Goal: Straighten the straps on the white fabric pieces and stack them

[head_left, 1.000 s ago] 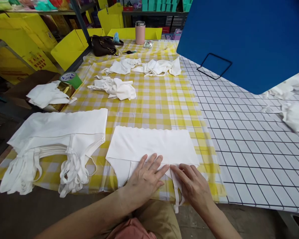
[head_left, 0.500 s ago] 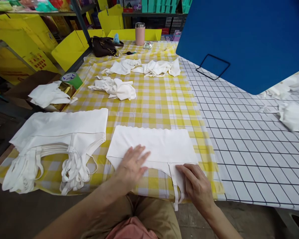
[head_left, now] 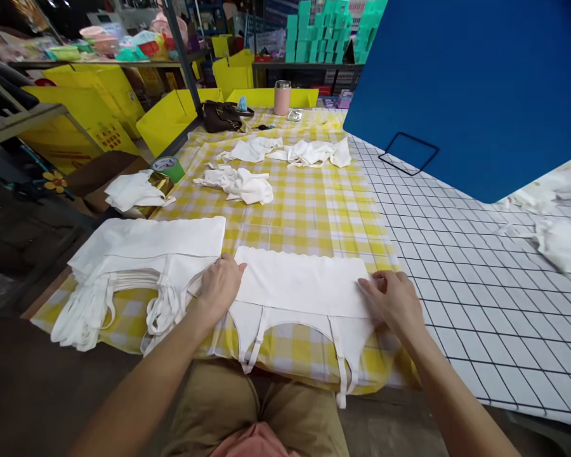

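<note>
A white camisole top [head_left: 299, 282] lies flat in front of me, its wavy edge away from me and its adjustable straps hanging towards the table's front edge. At its right side edge, my right hand [head_left: 396, 303] is closed with the thumb and fingers on the fabric. My left hand [head_left: 221, 282] is at the left side edge, fingers curled and thumb against the fabric; part of its grip is hidden. Just left of that hand is a neat stack of white camisole tops [head_left: 147, 244], straps bunched in front.
Crumpled white garments [head_left: 240, 183] lie farther back on the yellow checked cloth [head_left: 304, 219]. A blue board [head_left: 466, 89] juts over the grid-patterned cloth [head_left: 438, 254]. At the back are a pink flask [head_left: 282, 98] and a dark bag [head_left: 221, 117]. Green tape [head_left: 169, 168] sits at left.
My left hand has moved from over the top's lower middle to its left edge. My right hand has gone up from the strap to the right edge. Both strap pairs now lie spread out.
</note>
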`<action>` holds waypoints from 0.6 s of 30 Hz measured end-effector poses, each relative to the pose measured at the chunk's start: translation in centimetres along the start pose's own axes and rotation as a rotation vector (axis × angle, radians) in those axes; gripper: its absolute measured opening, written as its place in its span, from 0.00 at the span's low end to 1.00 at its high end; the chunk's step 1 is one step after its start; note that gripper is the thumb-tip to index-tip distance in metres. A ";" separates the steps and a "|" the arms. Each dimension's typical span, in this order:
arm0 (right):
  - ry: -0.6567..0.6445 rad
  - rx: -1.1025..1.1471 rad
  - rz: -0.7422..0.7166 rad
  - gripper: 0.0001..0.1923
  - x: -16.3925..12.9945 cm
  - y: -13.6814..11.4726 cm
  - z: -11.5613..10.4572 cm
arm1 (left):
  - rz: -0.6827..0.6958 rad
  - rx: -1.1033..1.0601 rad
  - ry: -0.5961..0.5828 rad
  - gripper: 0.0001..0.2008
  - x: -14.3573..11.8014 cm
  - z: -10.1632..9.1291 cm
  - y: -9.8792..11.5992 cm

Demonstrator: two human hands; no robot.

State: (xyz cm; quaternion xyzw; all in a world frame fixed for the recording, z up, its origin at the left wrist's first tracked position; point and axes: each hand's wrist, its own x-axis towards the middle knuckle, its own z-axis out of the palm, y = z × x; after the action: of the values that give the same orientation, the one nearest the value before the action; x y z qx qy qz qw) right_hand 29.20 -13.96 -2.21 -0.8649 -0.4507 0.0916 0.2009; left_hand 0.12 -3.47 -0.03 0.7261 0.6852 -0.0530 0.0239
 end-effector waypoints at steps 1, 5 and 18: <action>-0.033 -0.005 0.004 0.16 0.5 -0.2 0.2 | -0.010 -0.021 -0.023 0.20 0.2 0.0 0.0; -0.114 0.012 -0.002 0.07 1.4 -1.1 0.5 | 0.058 -0.088 -0.066 0.16 0.7 0.1 -0.6; -0.180 0.169 0.050 0.14 1.7 -2.5 -0.5 | 0.110 -0.374 0.059 0.15 1.1 1.4 -1.0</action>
State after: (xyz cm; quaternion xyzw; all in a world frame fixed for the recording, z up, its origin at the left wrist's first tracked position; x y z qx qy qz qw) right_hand 28.48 -11.46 -0.64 -0.8443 -0.4358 0.2116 0.2293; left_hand -0.92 -2.44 -1.55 0.7467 0.6426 0.0981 0.1410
